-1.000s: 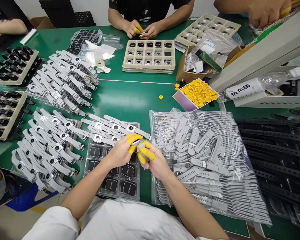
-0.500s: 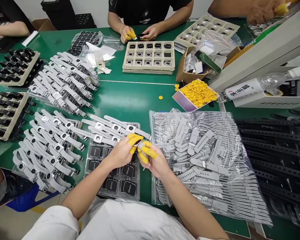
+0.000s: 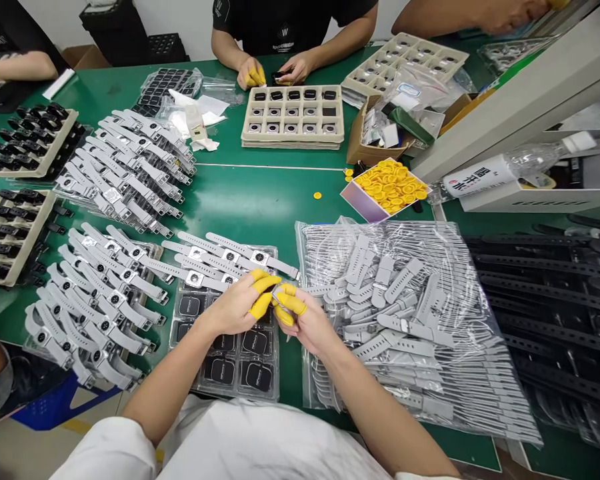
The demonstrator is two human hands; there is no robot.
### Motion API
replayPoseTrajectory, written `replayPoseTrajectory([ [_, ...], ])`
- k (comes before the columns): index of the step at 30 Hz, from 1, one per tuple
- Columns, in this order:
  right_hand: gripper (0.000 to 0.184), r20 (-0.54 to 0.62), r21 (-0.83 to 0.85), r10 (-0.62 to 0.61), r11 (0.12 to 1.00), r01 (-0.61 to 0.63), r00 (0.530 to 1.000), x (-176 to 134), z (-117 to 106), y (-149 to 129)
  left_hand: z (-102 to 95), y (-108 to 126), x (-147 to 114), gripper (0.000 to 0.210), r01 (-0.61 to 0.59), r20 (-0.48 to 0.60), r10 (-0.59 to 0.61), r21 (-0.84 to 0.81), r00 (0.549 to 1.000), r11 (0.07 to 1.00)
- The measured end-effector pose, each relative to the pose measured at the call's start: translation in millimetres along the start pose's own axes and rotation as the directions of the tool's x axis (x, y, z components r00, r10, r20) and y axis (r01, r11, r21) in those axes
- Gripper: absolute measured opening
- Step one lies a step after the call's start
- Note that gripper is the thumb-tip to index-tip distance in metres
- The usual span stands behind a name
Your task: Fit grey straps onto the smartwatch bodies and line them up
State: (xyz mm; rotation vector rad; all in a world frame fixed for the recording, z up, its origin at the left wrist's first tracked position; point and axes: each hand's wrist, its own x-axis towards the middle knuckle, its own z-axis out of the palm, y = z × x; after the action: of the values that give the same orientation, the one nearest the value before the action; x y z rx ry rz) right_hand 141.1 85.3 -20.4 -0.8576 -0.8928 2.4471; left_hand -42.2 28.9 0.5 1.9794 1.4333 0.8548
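My left hand (image 3: 240, 305), with yellow finger cots on its fingertips, is closed at one side of a smartwatch whose body is mostly hidden by the fingers. Pinched in my right hand (image 3: 303, 313), also in yellow cots, is a grey watch strap (image 3: 279, 295), meeting the watch between the two hands. Under my left forearm lies a clear plastic tray (image 3: 276, 383) with black square watch faces in its pockets. Several watches with grey straps (image 3: 231, 256) rest across its far end. On my right, a plastic bag (image 3: 455, 230) carries many loose grey straps (image 3: 395, 333).
Piles of grey-strapped watches (image 3: 100, 303) lie at the left, beside trays of black watches (image 3: 10, 233). Ahead are a box of yellow finger cots (image 3: 390, 187) and a beige watch tray (image 3: 293, 143). A slanted grey post (image 3: 510, 93) and water bottle (image 3: 510, 170) stand right. Co-workers sit opposite.
My left fingers have closed in over the watch, covering the dark face that showed before. The whole view has shifted slightly.
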Motion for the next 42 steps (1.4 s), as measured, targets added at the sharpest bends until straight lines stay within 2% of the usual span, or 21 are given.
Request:
replayPoseTrajectory([
  [2,0.032,-0.007,-0.034,-0.047,0.998,0.047,0.999,1,-1,1,0.4,-3,-1,0.04,0.042,-0.055,-0.049,-0.128,0.997,0.991],
  [4,0.035,0.004,-0.114,-0.096,0.989,0.096,0.995,2,-2,2,4.2,-5,0,0.032,0.087,-0.144,-0.125,-0.246,0.982,0.965],
  [6,0.039,0.059,-0.192,-0.091,0.976,0.101,0.994,2,-3,2,10.1,-5,2,0.018,0.085,-0.265,-0.193,-0.373,0.945,0.924],
  [8,0.043,0.126,-0.215,-0.01,0.976,0.038,0.992,0,-3,-1,13.3,-4,5,0.022,0.045,-0.376,-0.278,-0.524,0.884,0.851],
  [10,0.044,0.175,-0.215,0.089,0.975,-0.05,0.98,-1,-3,-5,9.0,-7,8,0.029,-0.009,-0.458,-0.418,-0.683,0.785,0.731],
  [12,0.042,0.186,-0.244,0.146,0.965,-0.099,0.972,-2,-2,-10,-3.4,-14,10,0.035,-0.079,-0.523,-0.561,-0.773,0.642,0.63],
  [14,0.041,0.155,-0.279,0.144,0.955,-0.097,0.977,-2,-3,-12,-18.1,-22,9,0.04,-0.123,-0.577,-0.653,-0.788,0.49,0.603],
  [15,0.04,0.134,-0.285,0.12,0.955,-0.078,0.984,-2,-4,-12,-23.6,-26,9,0.042,-0.113,-0.587,-0.675,-0.785,0.447,0.609],
  [16,0.039,0.114,-0.281,0.081,0.959,-0.046,0.99,-1,-4,-11,-26.6,-27,8,0.043,-0.075,-0.578,-0.686,-0.786,0.442,0.614],
  [17,0.038,0.097,-0.272,0.034,0.962,-0.006,0.995,-1,-5,-10,-26.6,-27,7,0.043,-0.01,-0.542,-0.69,-0.79,0.481,0.613],
  [19,0.036,0.081,-0.254,-0.056,0.964,0.075,0.995,0,-5,-8,-18.1,-22,6,0.041,0.163,-0.394,-0.653,-0.765,0.647,0.623],
  [21,0.034,0.085,-0.246,-0.098,0.962,0.116,0.992,0,-4,-6,-3.4,-14,5,0.035,0.277,-0.242,-0.523,-0.631,0.817,0.725],
  [23,0.033,0.1,-0.236,-0.098,0.964,0.119,0.99,-1,-3,-5,9.8,-6,3,0.034,0.229,-0.167,-0.321,-0.415,0.932,0.881],
  [24,0.033,0.11,-0.228,-0.089,0.967,0.112,0.99,-2,-3,-4,14.0,-3,2,0.039,0.167,-0.15,-0.221,-0.309,0.964,0.936],
  [26,0.033,0.127,-0.212,-0.062,0.973,0.089,0.99,-2,-3,-3,17.4,-2,0,0.053,0.055,-0.12,-0.076,-0.169,0.99,0.984],
  [29,0.031,0.117,-0.17,-0.044,0.983,0.063,0.992,-2,-3,-1,15.3,-4,-3,0.063,-0.008,-0.103,-0.004,-0.113,0.995,0.994],
  [33,0.031,0.025,-0.096,-0.065,0.993,0.068,0.998,-1,0,0,15.4,-7,-3,0.057,-0.018,-0.145,0.004,-0.099,0.989,0.995],
  [36,0.03,0.014,-0.046,-0.052,0.998,0.052,0.999,-1,3,-1,16.9,-4,-3,0.052,-0.009,-0.157,-0.009,-0.113,0.987,0.994],
  [42,0.031,-0.013,0.072,-0.056,0.996,0.057,0.998,-2,4,-2,9.6,5,-1,0.047,0.014,-0.059,-0.021,-0.118,0.998,0.993],
])
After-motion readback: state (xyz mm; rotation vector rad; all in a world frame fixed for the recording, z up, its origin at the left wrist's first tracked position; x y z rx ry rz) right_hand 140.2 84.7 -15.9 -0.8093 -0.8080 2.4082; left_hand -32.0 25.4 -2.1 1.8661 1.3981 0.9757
